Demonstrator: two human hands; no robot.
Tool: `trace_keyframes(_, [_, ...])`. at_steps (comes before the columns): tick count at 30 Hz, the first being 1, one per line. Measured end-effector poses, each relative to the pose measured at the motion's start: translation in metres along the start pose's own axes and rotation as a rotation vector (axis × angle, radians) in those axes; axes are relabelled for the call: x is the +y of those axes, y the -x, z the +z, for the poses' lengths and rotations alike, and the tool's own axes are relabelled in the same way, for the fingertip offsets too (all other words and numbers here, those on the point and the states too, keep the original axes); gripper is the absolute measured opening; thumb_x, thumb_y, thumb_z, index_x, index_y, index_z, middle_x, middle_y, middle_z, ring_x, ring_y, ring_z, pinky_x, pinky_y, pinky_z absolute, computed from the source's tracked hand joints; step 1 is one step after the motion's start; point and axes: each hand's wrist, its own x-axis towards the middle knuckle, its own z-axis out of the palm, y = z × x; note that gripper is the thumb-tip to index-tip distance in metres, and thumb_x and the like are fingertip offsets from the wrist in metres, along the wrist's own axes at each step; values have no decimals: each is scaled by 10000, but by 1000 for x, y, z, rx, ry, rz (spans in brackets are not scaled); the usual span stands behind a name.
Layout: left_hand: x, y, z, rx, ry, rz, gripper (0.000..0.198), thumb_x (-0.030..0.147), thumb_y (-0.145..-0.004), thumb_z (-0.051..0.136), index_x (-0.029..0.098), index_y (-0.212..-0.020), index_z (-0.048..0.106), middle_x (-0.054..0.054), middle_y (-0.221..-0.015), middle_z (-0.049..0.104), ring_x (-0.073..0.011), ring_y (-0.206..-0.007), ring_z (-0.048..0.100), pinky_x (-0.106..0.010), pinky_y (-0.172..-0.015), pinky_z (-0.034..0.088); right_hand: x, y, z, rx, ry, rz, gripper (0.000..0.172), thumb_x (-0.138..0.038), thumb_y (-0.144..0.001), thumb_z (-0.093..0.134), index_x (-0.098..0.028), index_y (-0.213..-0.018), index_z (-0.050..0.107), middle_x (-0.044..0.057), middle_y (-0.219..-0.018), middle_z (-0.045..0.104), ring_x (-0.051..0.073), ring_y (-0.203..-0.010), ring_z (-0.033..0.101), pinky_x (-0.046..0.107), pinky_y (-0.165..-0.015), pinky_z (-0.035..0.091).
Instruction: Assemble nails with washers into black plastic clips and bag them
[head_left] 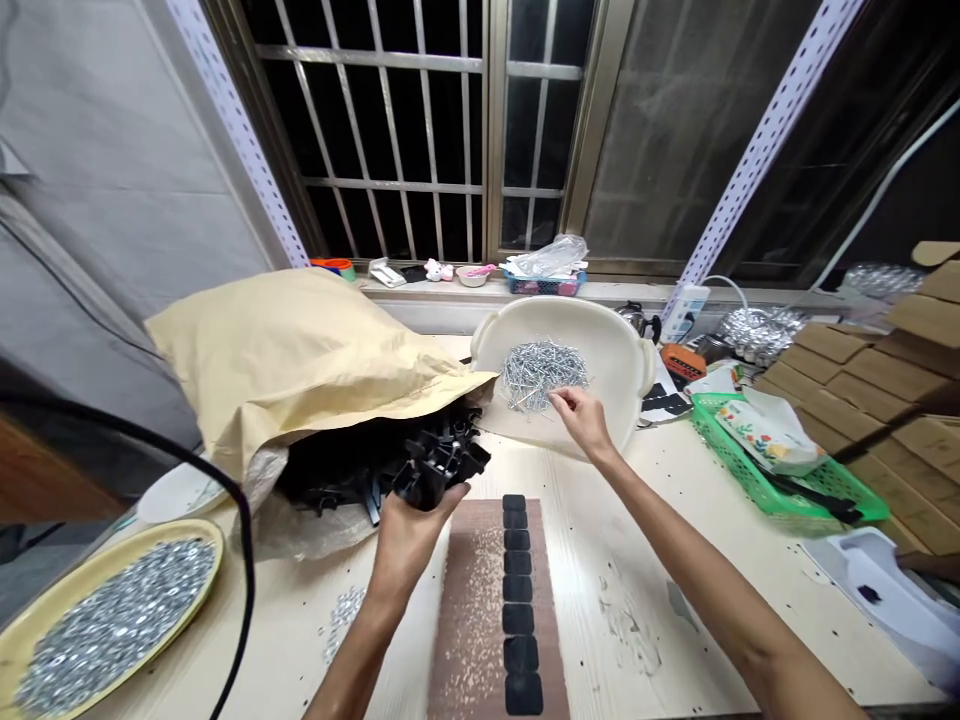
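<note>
My left hand is closed round black plastic parts at the mouth of a large tan paper sack. More black parts fill the dark opening behind it. Over a cream plastic basin, my right hand has thumb and fingers pinched together at the near edge of a heap of thin silver nails or screws. Whatever lies between those fingertips is too small to make out. Between my forearms, a brown board bears a single column of square black pads.
A yellow tray of silver washers stands at left, with loose washers near my left forearm. A black cable hangs in front. Right are a green basket, a white plastic piece and stacked cardboard boxes.
</note>
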Motion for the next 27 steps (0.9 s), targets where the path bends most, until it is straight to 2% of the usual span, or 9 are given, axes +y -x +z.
trace_keyframes(3, [9,4,-4,-7,52,18,402,351,-600,758,169,-950,680,-64,-934,716,-265,-900,639,-348,-793,497,42,-23,18,-86,185,124,295,-265,-896,405,-132,-832,660,91,-862,646,173,-826,558,247,-731,388])
trace_keyframes(5, [9,4,-1,-24,50,18,379,352,-590,763,161,-908,687,-65,-891,721,-266,-869,647,-344,-764,508,54,-33,35,-154,244,147,271,-239,-871,432,-127,-780,661,94,-825,647,171,-788,556,239,-699,373])
trace_keyframes(9, [-3,-3,6,-100,57,52,434,324,-595,767,172,-988,665,-53,-932,715,-250,-877,646,-323,-762,507,51,-48,63,-267,363,162,251,-198,-866,424,-103,-901,654,145,-954,640,205,-870,564,259,-730,375])
trace_keyframes(13, [-17,-14,-1,-30,38,-30,335,346,-603,760,136,-854,687,-69,-853,717,-247,-832,647,-331,-758,501,40,-56,70,-368,445,108,288,-90,-849,395,-71,-1043,608,209,-1089,594,267,-1036,540,320,-854,367])
trace_keyframes(18, [-24,-17,-14,-192,376,-189,333,335,-625,753,115,-862,676,-105,-864,710,-220,-794,660,-335,-756,508,44,-47,48,-495,525,44,335,-27,-825,380,-91,-1067,601,208,-1032,631,288,-1013,575,382,-840,407])
trace_keyframes(20, [-23,-16,-16,-175,390,-188,335,326,-602,766,116,-847,676,-99,-845,709,-211,-776,658,-323,-744,506,48,-43,30,-525,544,36,396,-18,-801,406,-129,-1141,577,173,-952,661,285,-942,609,388,-783,437])
trace_keyframes(22, [-23,-15,-15,-128,276,-111,331,315,-578,778,127,-833,681,-79,-844,706,-204,-788,645,-298,-738,493,46,-38,8,-556,542,16,523,-21,-769,454,-193,-1261,499,102,-840,677,250,-844,637,350,-724,461])
trace_keyframes(25, [-22,-13,-10,-121,112,15,308,325,-588,767,151,-828,680,-41,-824,697,-195,-774,623,-276,-710,476,20,-26,-25,-496,236,-86,653,-79,-766,494,-235,-1380,336,-2,-690,645,167,-656,636,268,-615,480])
trace_keyframes(27, [-21,-11,-3,-159,69,54,294,339,-601,754,160,-819,670,-24,-781,685,-193,-744,613,-274,-687,472,-12,-12,-43,-321,-202,-191,575,-193,-830,484,-211,-1380,317,-2,-730,641,141,-629,631,254,-579,499])
